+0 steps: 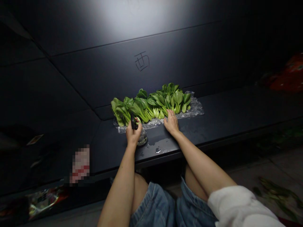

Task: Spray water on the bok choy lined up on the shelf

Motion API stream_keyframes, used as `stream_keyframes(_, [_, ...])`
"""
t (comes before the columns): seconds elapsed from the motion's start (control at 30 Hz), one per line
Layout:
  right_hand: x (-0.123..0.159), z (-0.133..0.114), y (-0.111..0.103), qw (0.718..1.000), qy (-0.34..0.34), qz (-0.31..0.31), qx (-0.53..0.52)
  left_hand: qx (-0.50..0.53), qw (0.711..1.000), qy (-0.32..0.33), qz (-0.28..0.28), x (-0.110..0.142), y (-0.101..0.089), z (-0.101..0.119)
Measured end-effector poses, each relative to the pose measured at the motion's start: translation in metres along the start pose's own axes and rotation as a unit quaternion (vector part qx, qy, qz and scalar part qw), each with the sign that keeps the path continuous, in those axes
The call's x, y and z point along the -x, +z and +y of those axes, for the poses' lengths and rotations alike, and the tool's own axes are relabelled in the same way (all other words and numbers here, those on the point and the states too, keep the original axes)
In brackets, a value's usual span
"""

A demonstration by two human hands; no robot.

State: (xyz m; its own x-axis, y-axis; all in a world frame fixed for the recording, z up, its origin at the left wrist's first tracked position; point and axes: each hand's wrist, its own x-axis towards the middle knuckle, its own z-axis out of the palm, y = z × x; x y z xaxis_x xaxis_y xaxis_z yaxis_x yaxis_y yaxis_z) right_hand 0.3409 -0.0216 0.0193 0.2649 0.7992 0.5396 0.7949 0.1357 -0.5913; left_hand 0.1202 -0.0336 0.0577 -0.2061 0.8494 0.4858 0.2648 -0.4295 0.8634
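Observation:
Heads of bok choy (153,104) lie side by side in a row on crinkled clear plastic wrap (195,107), leaves toward the back panel and pale stems toward me. My left hand (133,132) is wrapped round a spray bottle (142,138) with a black top and a clear body, partly hidden behind the hand. It is held just in front of the greens at the row's left part. My right hand (172,124) rests with fingers stretched out against the stems right of the middle, thumb apart. No object shows in its grasp.
The dark shelf (220,118) is wet with water drops (158,150) near its front edge. Behind it rises a dark panel (113,72) with a drawn character. Red packaging (287,75) lies at far right, shiny packets (44,200) at lower left, and leaf scraps (279,192) on the floor.

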Motion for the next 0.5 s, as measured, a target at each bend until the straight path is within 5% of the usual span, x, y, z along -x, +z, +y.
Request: stream_keyframes(0.5, [-0.001,0.008,0.001,1.0,0.004,0.005,-0.009,-0.057,0.995,-0.028,-0.078,0.004,0.004,0.013])
